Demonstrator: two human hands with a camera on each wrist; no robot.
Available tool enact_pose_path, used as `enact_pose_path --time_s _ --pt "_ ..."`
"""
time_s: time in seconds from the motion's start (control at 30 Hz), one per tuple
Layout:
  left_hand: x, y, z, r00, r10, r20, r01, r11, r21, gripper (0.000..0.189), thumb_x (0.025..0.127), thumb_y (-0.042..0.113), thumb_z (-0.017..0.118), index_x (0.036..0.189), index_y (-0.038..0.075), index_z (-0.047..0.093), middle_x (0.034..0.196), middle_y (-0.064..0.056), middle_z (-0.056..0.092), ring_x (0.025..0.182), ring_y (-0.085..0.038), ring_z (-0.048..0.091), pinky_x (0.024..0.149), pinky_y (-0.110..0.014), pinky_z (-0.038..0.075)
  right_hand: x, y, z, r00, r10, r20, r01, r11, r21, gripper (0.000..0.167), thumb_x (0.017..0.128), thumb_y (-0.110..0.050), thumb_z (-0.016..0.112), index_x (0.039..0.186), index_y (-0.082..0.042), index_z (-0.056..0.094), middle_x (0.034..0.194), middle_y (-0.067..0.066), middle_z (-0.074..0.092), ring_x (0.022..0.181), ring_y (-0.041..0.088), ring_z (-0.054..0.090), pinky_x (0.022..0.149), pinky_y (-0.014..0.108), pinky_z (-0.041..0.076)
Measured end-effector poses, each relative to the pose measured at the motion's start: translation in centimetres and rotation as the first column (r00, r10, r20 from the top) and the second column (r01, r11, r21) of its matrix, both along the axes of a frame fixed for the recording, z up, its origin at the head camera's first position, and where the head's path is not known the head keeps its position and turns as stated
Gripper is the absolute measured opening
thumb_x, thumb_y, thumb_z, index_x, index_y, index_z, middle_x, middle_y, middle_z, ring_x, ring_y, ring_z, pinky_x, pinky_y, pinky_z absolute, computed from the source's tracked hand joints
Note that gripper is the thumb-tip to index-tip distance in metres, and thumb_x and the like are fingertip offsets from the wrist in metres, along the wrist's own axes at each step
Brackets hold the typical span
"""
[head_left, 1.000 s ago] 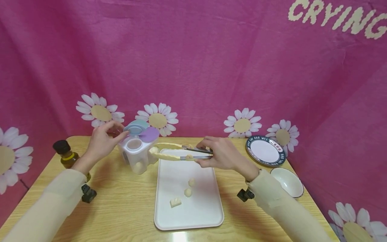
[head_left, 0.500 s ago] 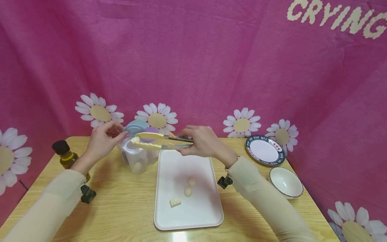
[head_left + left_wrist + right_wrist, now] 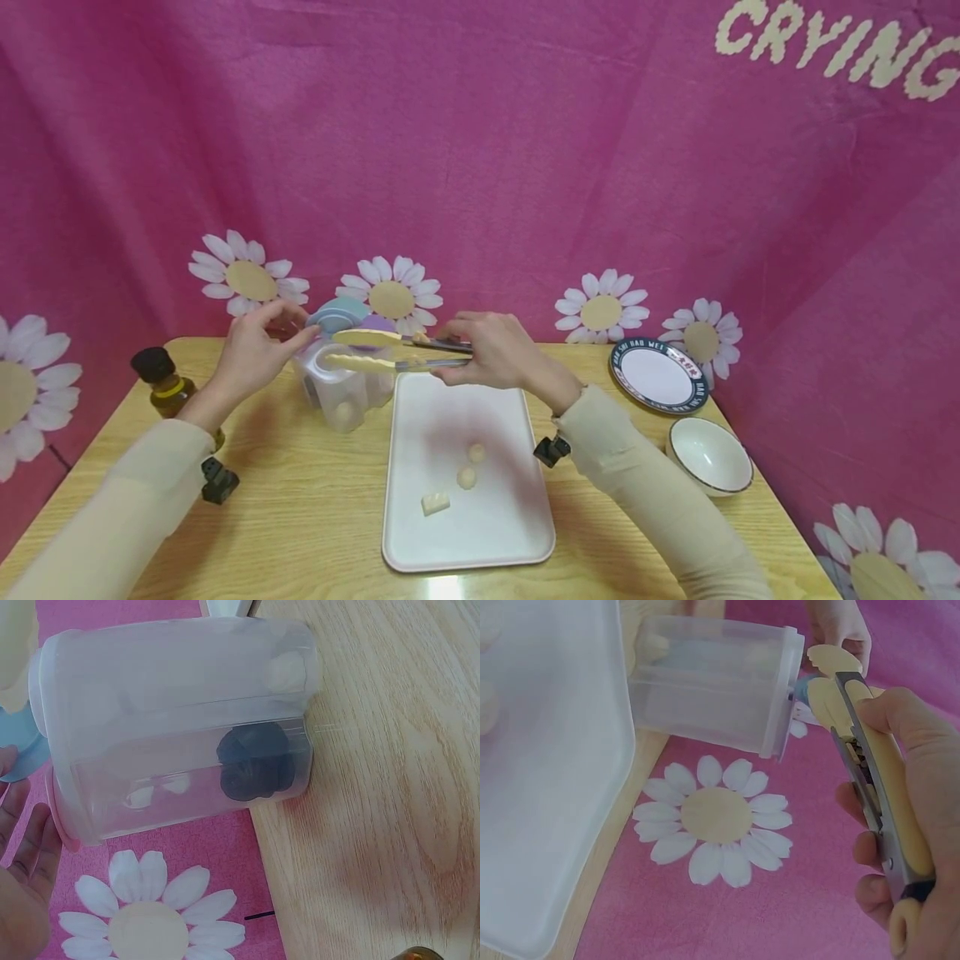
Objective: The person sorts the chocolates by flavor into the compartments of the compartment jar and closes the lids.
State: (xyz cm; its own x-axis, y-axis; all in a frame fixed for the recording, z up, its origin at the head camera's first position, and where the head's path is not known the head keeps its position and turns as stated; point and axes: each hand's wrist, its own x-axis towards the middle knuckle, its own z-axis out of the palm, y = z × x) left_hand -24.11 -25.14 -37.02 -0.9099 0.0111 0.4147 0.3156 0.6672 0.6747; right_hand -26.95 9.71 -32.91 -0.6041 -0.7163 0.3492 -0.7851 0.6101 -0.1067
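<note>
My left hand pinches the raised blue lid flap of a translucent divided storage container. Tongs with yellow tips lie in the grip of my right hand, reaching left over the container's round opening. Their arms stand apart, and nothing shows between the tips. Through the container wall in the left wrist view, a dark lump and a pale piece sit at the bottom of separate compartments. Two small round pale pieces and a ridged block lie on a white tray.
An oil bottle with a black cap stands at the left, behind my left wrist. On the right are a dark-rimmed plate and a white bowl. A pink cloth with daisies hangs behind the wooden table.
My right hand has moved left, bringing the tongs from over the tray to the container's opening. The pale piece between the tips is gone from them, and the tongs have spread. My left hand stays put.
</note>
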Motion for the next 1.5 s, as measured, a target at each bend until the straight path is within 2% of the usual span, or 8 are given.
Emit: enact_pose_path --time_s 0.23,0.57,0.8,1.0,1.3,1.5 --pt "0.0 0.1 0.1 1.000 0.003 -0.010 -0.003 1.000 -0.005 0.024 0.098 0.022 0.076 0.114 0.004 0.070 0.106 -0.019 0.074 0.099 -0.034 0.068 0.077 -0.001 0.041 0.7 1.7 0.1 1.000 -0.016 -0.012 0.016 1.000 -0.005 0.041 0.082 -0.049 0.082 0.108 -0.019 0.079 0.091 -0.005 0.074 0.068 0.007 0.056 0.057 0.025 0.042" --pt "-0.1 0.0 0.0 1.000 0.011 -0.012 -0.011 1.000 -0.003 0.024 0.098 0.022 0.077 0.112 0.004 0.070 0.106 -0.019 0.075 0.098 -0.033 0.069 0.076 -0.002 0.041 2.9 6.6 -0.3 0.999 -0.045 -0.028 0.045 0.999 0.004 0.044 0.080 -0.048 0.083 0.110 -0.016 0.078 0.091 -0.002 0.073 0.065 0.005 0.051 0.055 0.021 0.038" --pt "-0.1 0.0 0.1 1.000 0.014 -0.005 -0.014 1.000 0.000 0.025 0.098 0.023 0.077 0.113 0.004 0.069 0.107 -0.019 0.074 0.098 -0.034 0.068 0.075 -0.002 0.042 4.3 10.3 -2.1 0.993 -0.115 -0.022 0.114 0.993 -0.026 0.041 0.077 -0.044 0.087 0.107 -0.018 0.079 0.089 -0.006 0.071 0.066 0.003 0.049 0.057 0.019 0.037" --pt "-0.1 -0.1 -0.1 1.000 0.005 -0.006 -0.005 1.000 0.004 0.026 0.098 0.024 0.077 0.114 0.005 0.070 0.108 -0.019 0.074 0.099 -0.033 0.067 0.076 -0.001 0.042 5.3 12.9 -4.1 0.984 -0.177 0.011 0.177 0.984 0.000 0.037 0.075 -0.043 0.087 0.105 -0.022 0.079 0.084 -0.011 0.068 0.064 -0.001 0.046 0.054 0.018 0.035" --pt "-0.2 0.0 0.0 1.000 0.013 -0.024 -0.013 1.000 -0.002 0.022 0.097 0.020 0.077 0.111 0.004 0.070 0.104 -0.018 0.075 0.095 -0.029 0.066 0.075 -0.002 0.043 6.9 15.3 -6.2 0.962 -0.260 0.088 0.257 0.965 0.048 0.038 0.075 -0.045 0.088 0.106 -0.026 0.079 0.087 -0.016 0.066 0.068 -0.004 0.048 0.060 0.020 0.035" --pt "-0.1 0.1 0.0 1.000 0.016 -0.018 -0.016 1.000 -0.001 0.023 0.097 0.020 0.077 0.111 0.004 0.070 0.103 -0.018 0.074 0.094 -0.029 0.066 0.074 -0.003 0.044 7.7 16.3 -7.4 0.957 -0.268 0.110 0.260 0.962 0.081 0.037 0.074 -0.045 0.089 0.105 -0.026 0.078 0.086 -0.016 0.067 0.067 -0.004 0.046 0.059 0.017 0.037"
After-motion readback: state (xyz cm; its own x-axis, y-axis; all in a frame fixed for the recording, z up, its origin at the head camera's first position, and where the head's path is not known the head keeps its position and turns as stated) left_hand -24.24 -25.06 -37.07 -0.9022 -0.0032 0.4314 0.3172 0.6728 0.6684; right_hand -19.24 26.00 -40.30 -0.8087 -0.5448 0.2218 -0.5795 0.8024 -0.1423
